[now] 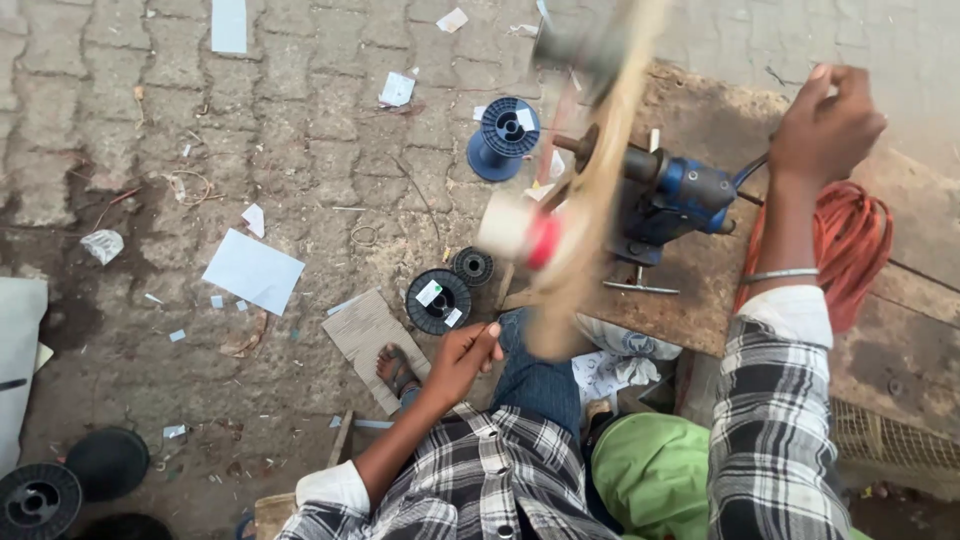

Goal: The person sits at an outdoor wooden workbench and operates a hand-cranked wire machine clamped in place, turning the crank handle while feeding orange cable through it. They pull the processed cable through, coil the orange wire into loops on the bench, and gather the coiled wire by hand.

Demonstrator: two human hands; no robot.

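On the worktop [700, 300], right hand [825, 120] gripped winder [670, 195] crank mid-turn; left hand [465, 355], fingers pinched on thread, needing steady tension next.

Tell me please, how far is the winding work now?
Seemingly done or used: black spools and a blue spool lie on the pavement. In hand: the right hand is raised at the blue machine, whose wheel is motion-blurred; the left hand rests by the knee. What remains cannot be judged.
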